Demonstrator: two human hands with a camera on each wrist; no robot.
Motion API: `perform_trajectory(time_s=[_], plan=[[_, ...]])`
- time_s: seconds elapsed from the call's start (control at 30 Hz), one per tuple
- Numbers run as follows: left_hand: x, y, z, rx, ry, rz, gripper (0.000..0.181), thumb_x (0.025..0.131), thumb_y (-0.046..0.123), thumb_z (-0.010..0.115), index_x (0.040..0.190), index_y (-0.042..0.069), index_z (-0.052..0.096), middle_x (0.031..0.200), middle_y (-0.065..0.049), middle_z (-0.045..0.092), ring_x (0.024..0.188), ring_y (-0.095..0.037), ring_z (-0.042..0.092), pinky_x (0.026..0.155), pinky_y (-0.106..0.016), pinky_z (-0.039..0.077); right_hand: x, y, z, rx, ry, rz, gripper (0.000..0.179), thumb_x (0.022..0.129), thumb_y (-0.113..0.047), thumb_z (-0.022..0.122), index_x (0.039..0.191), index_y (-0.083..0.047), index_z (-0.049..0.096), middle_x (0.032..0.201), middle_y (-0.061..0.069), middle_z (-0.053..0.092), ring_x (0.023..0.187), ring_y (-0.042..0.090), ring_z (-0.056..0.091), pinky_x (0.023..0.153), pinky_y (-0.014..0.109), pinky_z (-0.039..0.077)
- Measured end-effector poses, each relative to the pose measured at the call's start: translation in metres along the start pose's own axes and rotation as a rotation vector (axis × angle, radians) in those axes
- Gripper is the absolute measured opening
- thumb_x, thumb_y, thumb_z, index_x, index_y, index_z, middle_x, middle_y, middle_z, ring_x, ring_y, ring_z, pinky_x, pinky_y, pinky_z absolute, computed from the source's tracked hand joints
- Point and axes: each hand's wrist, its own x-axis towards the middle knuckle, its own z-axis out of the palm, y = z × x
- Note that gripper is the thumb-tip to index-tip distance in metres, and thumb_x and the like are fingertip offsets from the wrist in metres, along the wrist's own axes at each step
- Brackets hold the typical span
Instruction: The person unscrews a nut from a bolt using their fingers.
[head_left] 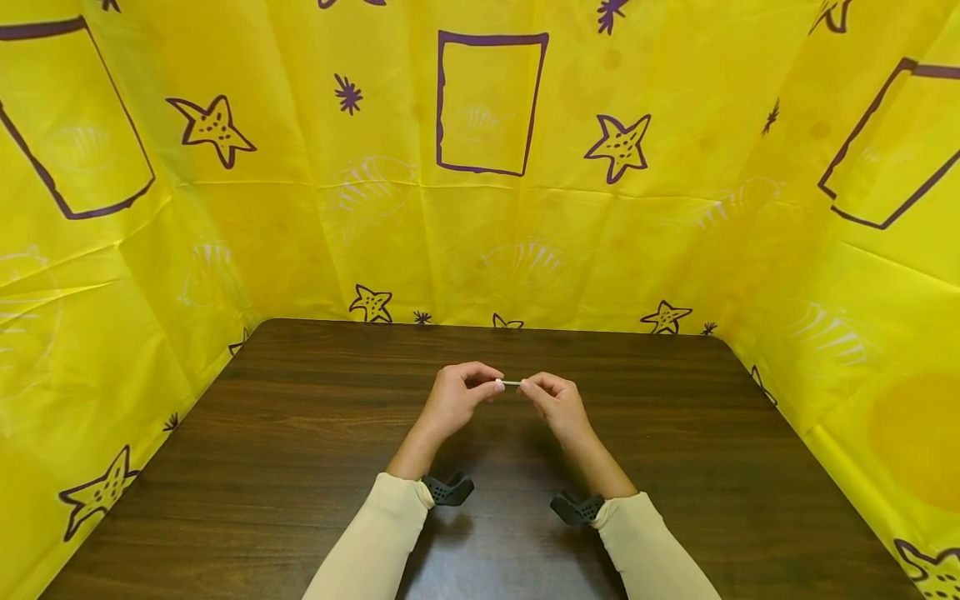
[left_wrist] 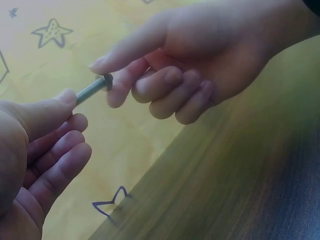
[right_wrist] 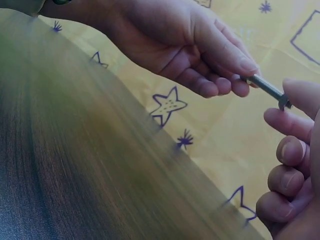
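Observation:
A slim threaded metal bolt (head_left: 512, 383) is held level between both hands over the table. My left hand (head_left: 452, 402) pinches one end of the bolt (left_wrist: 90, 92) between thumb and forefinger, covering that end. On the other end sits a small wider piece that looks like a nut (right_wrist: 284, 102), with a short stub showing beyond it. My right hand (head_left: 561, 407) has its thumb and forefinger around this nut, pinching it. The right hand's other fingers (left_wrist: 170, 102) are curled in toward the palm.
Beneath the hands lies a dark wood-grain table (head_left: 300, 467). A yellow cloth (head_left: 495, 217) with purple starfish and frame drawings hangs along its back and sides. Dark bands (head_left: 450, 490) stick out at both wrists, beside cream sleeves (head_left: 375, 533).

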Motion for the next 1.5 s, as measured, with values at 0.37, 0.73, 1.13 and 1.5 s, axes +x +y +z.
perform_trajectory(time_s=[0.37,0.73,1.13,1.5], plan=[[0.0,0.001,0.003,0.018,0.059,-0.002,0.008,0.085,-0.002,0.072,0.093,-0.003,0.072,0.079,-0.016,0.068,0.072,-0.038,0.065,0.061,-0.028,0.05,0.009,0.028,-0.007,0.116,-0.007,-0.018,0.023,0.089,0.004,0.066,0.109,0.016,0.061,0.058,-0.004,0.042,0.046,0.006,0.034,0.043,0.02,0.025],[0.001,-0.002,0.001,0.018,0.037,0.011,0.009,0.085,-0.001,0.072,0.094,-0.005,0.072,0.081,-0.016,0.069,0.071,-0.035,0.066,0.063,-0.026,0.053,0.006,0.033,-0.009,0.319,-0.023,-0.073,0.022,0.092,0.004,0.059,0.112,0.012,0.06,0.058,-0.003,0.041,0.046,0.009,0.029,0.044,0.029,0.018],[0.0,0.001,0.002,0.013,0.031,0.007,0.009,0.085,-0.001,0.072,0.094,-0.004,0.072,0.081,-0.016,0.069,0.074,-0.04,0.066,0.063,-0.028,0.053,0.007,0.032,-0.003,0.063,0.098,0.1,0.045,0.102,-0.025,0.054,0.075,0.011,0.06,0.045,-0.005,0.033,0.04,0.008,0.023,0.04,0.022,0.019],[0.001,-0.006,0.005,0.016,0.023,0.001,0.009,0.085,0.0,0.072,0.093,-0.004,0.072,0.08,-0.016,0.069,0.072,-0.035,0.066,0.064,-0.032,0.053,0.001,0.011,0.0,0.089,0.013,0.087,0.04,0.103,-0.013,0.05,0.08,0.02,0.053,0.049,-0.005,0.033,0.041,0.004,0.027,0.042,0.021,0.022]])
